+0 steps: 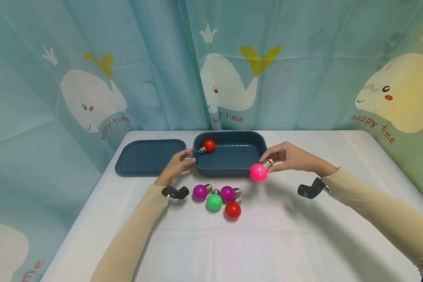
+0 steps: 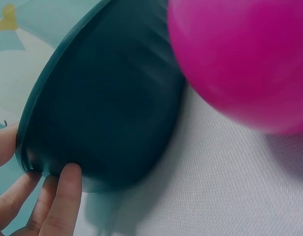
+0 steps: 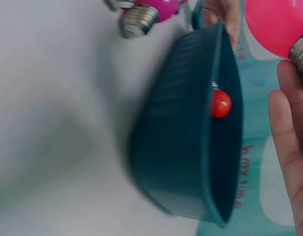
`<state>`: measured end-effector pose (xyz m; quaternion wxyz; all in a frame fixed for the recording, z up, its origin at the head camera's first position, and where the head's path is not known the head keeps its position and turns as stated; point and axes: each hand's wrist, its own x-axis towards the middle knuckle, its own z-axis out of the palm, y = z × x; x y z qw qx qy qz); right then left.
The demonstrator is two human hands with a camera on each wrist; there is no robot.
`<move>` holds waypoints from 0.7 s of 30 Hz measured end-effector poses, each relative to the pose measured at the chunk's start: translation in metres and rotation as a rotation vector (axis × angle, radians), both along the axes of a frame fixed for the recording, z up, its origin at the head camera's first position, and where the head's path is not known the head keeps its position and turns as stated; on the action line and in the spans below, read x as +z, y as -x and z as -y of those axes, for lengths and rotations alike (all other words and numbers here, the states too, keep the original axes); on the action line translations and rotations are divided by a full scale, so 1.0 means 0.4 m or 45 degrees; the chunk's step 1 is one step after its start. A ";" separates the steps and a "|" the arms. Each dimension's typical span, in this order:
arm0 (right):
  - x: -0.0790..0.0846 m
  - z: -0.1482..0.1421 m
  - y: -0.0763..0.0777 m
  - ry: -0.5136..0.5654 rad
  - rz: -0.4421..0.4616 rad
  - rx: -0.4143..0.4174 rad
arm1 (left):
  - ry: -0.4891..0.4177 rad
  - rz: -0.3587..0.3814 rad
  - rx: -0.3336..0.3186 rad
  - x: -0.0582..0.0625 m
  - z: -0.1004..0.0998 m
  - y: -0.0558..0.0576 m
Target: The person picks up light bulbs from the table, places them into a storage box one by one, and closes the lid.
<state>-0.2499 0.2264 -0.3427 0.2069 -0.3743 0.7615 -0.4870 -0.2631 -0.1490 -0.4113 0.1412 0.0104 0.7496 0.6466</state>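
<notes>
In the head view my right hand (image 1: 285,157) pinches a pink light bulb (image 1: 259,172) by its metal screw base. The bulb hangs over the front right corner of a dark blue box (image 1: 229,172), round end pointing forward-left. The right wrist view shows this bulb (image 3: 276,24) above the fingers (image 3: 284,128). My left hand (image 1: 176,166) touches the box's left end, extended fingers (image 2: 65,196) resting against the outer wall near the rim. A red bulb (image 1: 209,145) lies inside the box at the back left.
In front of the box lie two purple bulbs (image 1: 199,192), a green bulb (image 1: 214,202) and another red bulb (image 1: 232,210), close together on the white table (image 1: 268,243). A dark blue lid (image 1: 149,156) lies left of the box. A whale-print curtain (image 1: 155,78) hangs behind the table.
</notes>
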 end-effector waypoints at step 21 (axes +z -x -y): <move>0.100 0.078 0.095 0.156 0.008 -0.232 | -0.010 0.003 0.015 -0.002 -0.001 0.000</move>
